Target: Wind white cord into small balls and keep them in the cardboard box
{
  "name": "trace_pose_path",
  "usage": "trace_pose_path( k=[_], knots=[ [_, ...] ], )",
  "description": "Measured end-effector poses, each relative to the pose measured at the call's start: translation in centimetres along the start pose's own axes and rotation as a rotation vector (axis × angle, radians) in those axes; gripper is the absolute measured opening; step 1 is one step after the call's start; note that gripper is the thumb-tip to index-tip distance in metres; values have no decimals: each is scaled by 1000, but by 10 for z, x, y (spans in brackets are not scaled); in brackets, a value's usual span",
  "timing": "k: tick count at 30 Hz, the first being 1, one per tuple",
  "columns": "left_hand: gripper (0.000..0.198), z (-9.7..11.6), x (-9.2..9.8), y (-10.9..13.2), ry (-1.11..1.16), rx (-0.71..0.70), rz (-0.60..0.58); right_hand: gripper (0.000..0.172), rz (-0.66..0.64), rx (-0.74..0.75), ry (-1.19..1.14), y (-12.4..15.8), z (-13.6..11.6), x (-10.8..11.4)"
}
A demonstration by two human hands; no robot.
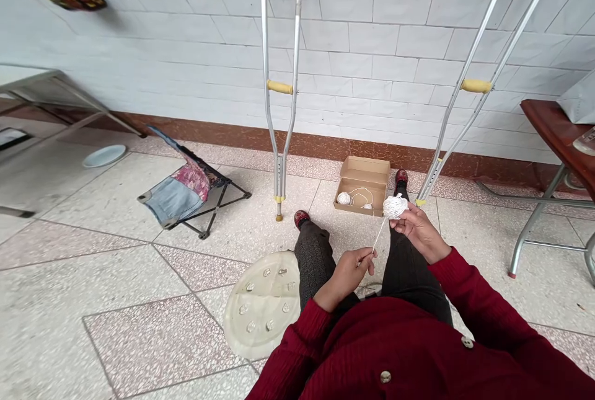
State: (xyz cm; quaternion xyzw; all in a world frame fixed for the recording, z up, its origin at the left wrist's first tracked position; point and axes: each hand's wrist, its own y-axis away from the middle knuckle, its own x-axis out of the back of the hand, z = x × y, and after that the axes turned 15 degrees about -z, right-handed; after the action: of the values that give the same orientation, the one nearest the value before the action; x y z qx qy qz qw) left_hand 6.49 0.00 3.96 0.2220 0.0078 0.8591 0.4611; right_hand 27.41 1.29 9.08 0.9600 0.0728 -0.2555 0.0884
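My right hand (419, 229) is closed around a ball of white string (395, 206), held up above my right knee. A taut strand of the string (379, 234) runs down and left from the ball to my left hand (349, 271), which pinches it between thumb and fingers over my lap. Both arms wear dark red sleeves. On the floor past my feet lies an open cardboard box (363, 185) with another small ball of string (344, 198) and loose string inside.
Two metal crutches (280, 87) (469, 93) lean on the tiled wall. A folding stool (188, 186) stands at left, a round pale tray (261, 304) lies by my left leg, a plate (105, 155) farther left. A brown table (555, 133) stands at right.
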Motion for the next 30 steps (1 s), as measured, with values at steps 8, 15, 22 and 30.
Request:
trace_pose_path(
  k=[8,15,22,30],
  knots=[
    [39,19,20,2,244,-114,-3,23,-62,-13,-153,14,-33,-15],
    [39,2,35,13,362,-85,-8,27,-7,120,-118,13,-52,-13],
    [39,-23,46,4,-78,94,115,37,-122,27,44,13,-47,-25],
    [25,-44,53,-15,-202,58,215,44,-158,152,250,15,-71,-34]
  ],
)
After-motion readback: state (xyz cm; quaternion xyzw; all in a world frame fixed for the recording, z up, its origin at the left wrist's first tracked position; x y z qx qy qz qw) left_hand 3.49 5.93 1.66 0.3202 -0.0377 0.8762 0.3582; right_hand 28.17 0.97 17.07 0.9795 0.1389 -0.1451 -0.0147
